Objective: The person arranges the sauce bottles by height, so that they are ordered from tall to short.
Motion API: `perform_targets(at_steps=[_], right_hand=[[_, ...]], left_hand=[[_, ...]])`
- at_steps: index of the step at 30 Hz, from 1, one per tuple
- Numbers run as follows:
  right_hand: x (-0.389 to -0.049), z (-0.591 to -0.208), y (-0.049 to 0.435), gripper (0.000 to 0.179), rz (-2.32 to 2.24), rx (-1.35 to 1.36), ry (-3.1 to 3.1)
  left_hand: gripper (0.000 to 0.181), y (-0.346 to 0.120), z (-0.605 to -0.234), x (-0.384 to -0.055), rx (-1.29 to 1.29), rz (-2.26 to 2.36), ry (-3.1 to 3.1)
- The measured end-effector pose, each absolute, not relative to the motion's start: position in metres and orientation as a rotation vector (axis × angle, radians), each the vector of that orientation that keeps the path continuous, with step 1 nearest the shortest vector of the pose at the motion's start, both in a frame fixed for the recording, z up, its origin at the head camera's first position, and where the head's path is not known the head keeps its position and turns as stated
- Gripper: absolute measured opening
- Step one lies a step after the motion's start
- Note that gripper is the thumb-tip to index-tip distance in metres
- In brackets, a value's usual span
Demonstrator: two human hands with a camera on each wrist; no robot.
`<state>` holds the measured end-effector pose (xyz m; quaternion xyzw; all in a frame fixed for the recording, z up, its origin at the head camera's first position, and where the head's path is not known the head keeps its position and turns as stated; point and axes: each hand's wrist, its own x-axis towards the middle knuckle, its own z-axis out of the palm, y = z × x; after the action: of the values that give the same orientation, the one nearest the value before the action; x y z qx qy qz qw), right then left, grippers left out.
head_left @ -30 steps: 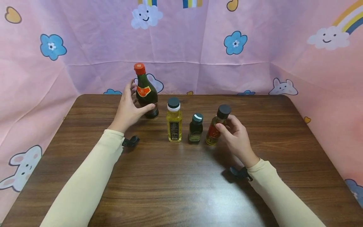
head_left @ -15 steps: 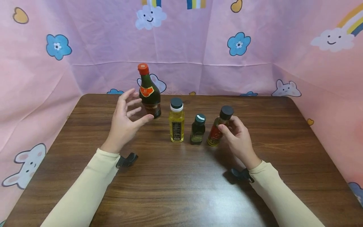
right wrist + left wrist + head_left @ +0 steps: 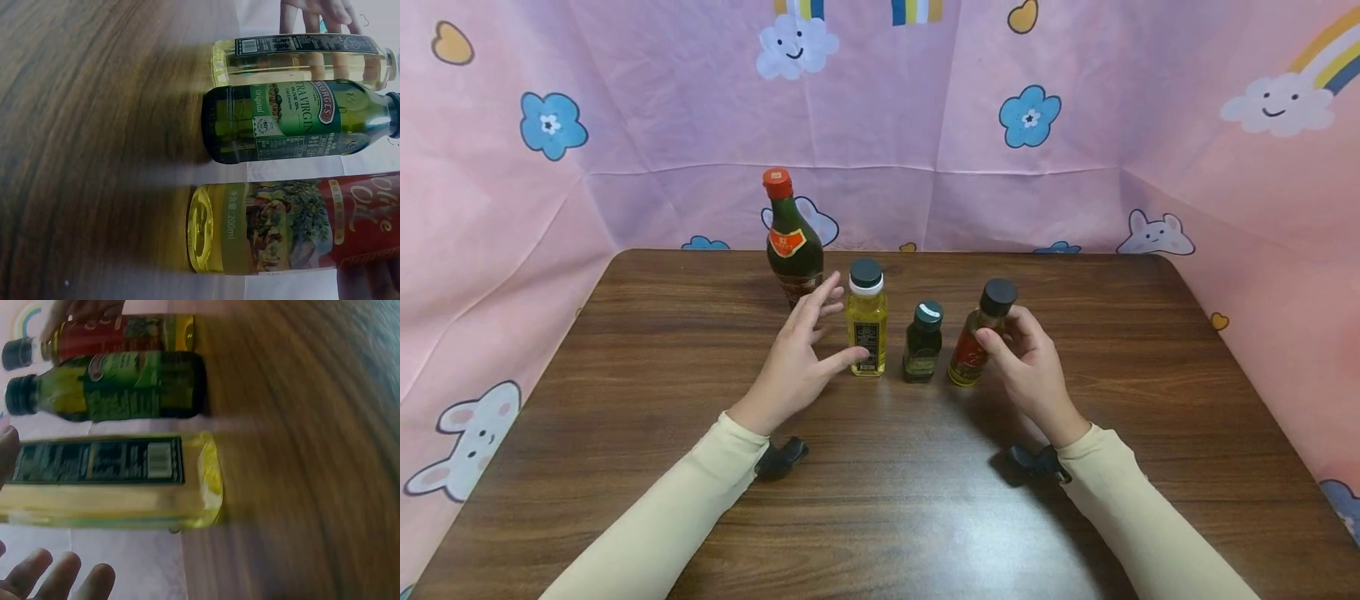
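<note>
My left hand (image 3: 793, 362) reaches around the left side of a clear oil bottle (image 3: 866, 321) with yellow oil and a dark cap. Its fingers are spread and fairly straight; in the left wrist view the bottle lies between thumb and fingertips, and no firm grip shows. My right hand (image 3: 1032, 371) holds a small olive oil bottle (image 3: 967, 358) with a red label and black cap, which stands on the table, tilted slightly. Between these two stands a small green olive oil bottle (image 3: 294, 122). Behind my left hand is a tall dark green bottle (image 3: 793, 254) with a red cap.
The bottles stand on a brown wooden table (image 3: 880, 500), set in a rough row with the tall one farther back at left. A pink and purple printed cloth (image 3: 880, 125) hangs behind the table and along its sides.
My left hand let go of the tall red-capped bottle, drew back, then moved right to the yellow oil bottle. My right hand keeps its hold on the red-labelled bottle.
</note>
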<state>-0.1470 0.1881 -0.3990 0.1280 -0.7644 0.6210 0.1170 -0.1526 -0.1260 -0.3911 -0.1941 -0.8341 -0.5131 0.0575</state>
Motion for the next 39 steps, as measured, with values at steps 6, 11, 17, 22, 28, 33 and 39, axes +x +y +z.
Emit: perform_targets(at_steps=[6,11,17,22,28,33,39], right_hand=[[-0.147,-0.399,0.187,0.029,1.826,0.377,-2.221],[-0.147,-0.399,0.187,0.029,1.838,0.386,-2.209],[-0.147,-0.399,0.187,0.029,1.843,0.384,-2.206],[-0.147,-0.399,0.187,0.029,1.832,0.386,-2.212],[-0.148,-0.399,0.187,0.029,1.831,0.388,-2.214],[-0.148,-0.401,0.188,0.03,1.83,0.379,-2.217],[-0.147,-0.4,0.188,0.03,1.833,0.38,-2.214]], left_hand=[[0.092,-0.114,-0.395,-0.154,-0.54,-1.606,-2.58],[0.086,-0.109,-0.394,-0.155,-0.462,-1.582,-2.63],[0.081,-0.107,-0.396,-0.157,-0.453,-1.548,-2.619],[0.078,-0.107,-0.396,-0.156,-0.441,-1.499,-2.636],[0.075,-0.107,-0.396,-0.155,-0.442,-1.512,-2.616],[0.073,-0.106,-0.398,-0.155,-0.432,-1.503,-2.614],[0.073,-0.106,-0.399,-0.155,-0.434,-1.498,-2.612]])
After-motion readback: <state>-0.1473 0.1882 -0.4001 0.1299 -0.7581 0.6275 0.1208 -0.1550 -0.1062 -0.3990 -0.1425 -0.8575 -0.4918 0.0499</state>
